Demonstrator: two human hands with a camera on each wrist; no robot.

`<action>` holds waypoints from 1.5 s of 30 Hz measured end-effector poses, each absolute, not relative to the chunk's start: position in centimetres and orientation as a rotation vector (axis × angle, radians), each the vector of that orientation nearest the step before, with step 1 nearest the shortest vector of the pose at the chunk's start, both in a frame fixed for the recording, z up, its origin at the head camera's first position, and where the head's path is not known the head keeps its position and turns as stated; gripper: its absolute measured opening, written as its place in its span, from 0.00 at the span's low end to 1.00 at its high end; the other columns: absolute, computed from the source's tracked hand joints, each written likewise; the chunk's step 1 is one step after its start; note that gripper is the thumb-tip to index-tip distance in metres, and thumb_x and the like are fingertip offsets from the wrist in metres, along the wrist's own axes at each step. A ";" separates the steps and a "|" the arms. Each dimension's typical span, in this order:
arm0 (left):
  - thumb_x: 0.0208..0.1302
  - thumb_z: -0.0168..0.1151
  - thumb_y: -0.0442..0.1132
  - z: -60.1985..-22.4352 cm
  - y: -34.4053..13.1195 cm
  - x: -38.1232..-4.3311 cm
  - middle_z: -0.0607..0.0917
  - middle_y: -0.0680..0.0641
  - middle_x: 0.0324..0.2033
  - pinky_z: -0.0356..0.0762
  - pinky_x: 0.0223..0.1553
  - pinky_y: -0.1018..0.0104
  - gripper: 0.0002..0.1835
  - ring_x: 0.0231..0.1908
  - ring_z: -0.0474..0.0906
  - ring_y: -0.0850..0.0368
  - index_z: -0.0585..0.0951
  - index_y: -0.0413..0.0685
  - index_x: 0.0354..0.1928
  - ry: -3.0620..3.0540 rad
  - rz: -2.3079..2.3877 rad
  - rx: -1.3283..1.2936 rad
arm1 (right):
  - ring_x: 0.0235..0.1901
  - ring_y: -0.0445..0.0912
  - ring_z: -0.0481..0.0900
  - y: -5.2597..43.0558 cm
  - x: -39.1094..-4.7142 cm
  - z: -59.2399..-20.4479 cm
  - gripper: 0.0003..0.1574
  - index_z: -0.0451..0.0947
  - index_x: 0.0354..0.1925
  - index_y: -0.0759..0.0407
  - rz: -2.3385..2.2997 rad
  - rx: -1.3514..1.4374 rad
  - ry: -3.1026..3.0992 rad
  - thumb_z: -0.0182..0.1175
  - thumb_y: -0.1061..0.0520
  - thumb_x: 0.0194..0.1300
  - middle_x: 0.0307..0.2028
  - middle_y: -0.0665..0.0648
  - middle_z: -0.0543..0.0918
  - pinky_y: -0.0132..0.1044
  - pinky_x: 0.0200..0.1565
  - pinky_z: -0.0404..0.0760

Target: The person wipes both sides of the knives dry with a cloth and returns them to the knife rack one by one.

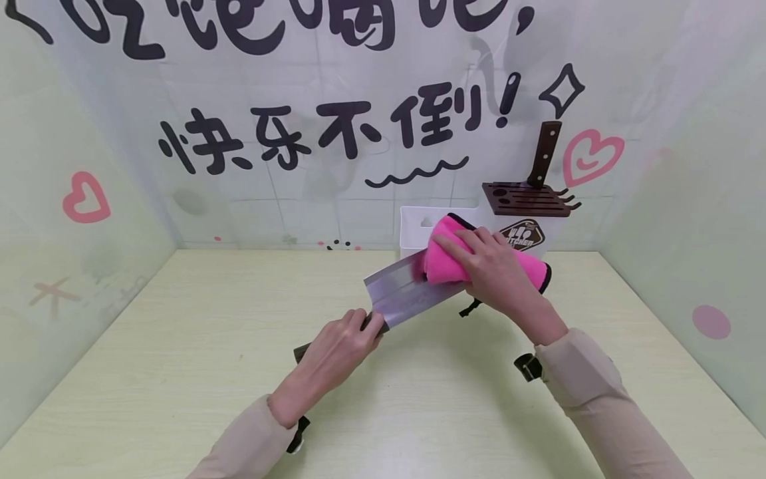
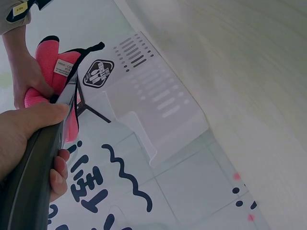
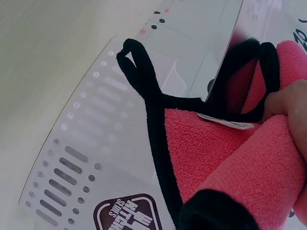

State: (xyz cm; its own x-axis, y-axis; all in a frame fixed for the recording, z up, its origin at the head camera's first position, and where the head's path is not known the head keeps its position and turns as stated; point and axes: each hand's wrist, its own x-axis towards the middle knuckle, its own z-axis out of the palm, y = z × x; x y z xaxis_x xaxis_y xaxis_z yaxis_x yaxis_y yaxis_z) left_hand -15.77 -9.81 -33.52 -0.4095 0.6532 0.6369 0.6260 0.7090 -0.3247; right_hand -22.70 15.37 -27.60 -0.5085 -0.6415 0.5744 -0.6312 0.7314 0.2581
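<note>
My left hand (image 1: 338, 349) grips the dark handle (image 2: 33, 167) of a cleaver, with the thumb along its top near the blade. The broad metal blade (image 1: 403, 296) points up and to the right, above the table. A pink towel (image 1: 445, 261) with black edging is folded over the far end of the blade, hiding that end. My right hand (image 1: 497, 273) holds the towel against the blade, its fingers bent over the cloth. In the right wrist view, a black hanging loop (image 3: 136, 67) sticks out from the towel's corner.
Behind the towel, a white knife rack (image 1: 413, 223) with a brown slotted top (image 1: 526, 201) stands against the back wall. Another brown-handled knife (image 1: 544, 153) stands in it. The pale wooden table (image 1: 179, 346) is bounded by printed walls at the back and both sides.
</note>
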 end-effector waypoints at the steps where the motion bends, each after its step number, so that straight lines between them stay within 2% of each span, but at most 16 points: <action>1: 0.47 0.68 0.37 -33.5 -9.8 -15.8 0.72 0.45 0.18 0.63 0.11 0.76 0.17 0.15 0.68 0.58 0.69 0.39 0.32 -2.134 0.043 -0.969 | 0.41 0.59 0.71 15.4 -22.7 -27.6 0.45 0.68 0.57 0.55 -0.014 0.943 -2.269 0.71 0.62 0.36 0.47 0.65 0.75 0.51 0.41 0.72; 10: 0.46 0.69 0.37 -33.6 -9.9 -15.8 0.72 0.46 0.17 0.62 0.10 0.76 0.18 0.15 0.67 0.59 0.68 0.39 0.31 -2.117 0.045 -0.966 | 0.42 0.60 0.71 16.0 -22.7 -27.7 0.44 0.67 0.57 0.56 0.036 0.830 -2.308 0.69 0.64 0.37 0.46 0.66 0.74 0.52 0.40 0.73; 25: 0.46 0.69 0.38 -33.5 -9.9 -15.8 0.72 0.45 0.17 0.62 0.10 0.76 0.18 0.15 0.67 0.59 0.69 0.39 0.33 -2.113 0.056 -0.959 | 0.38 0.60 0.72 15.7 -22.4 -27.9 0.40 0.67 0.55 0.57 0.030 0.683 -2.276 0.64 0.66 0.39 0.41 0.67 0.75 0.50 0.32 0.73; 45: 0.46 0.68 0.38 -33.5 -9.7 -15.9 0.72 0.45 0.18 0.64 0.11 0.75 0.18 0.15 0.68 0.59 0.70 0.39 0.33 -2.106 0.058 -0.968 | 0.37 0.59 0.72 14.2 -21.4 -28.0 0.42 0.69 0.56 0.56 -0.126 0.746 -2.232 0.66 0.62 0.36 0.41 0.66 0.75 0.50 0.36 0.74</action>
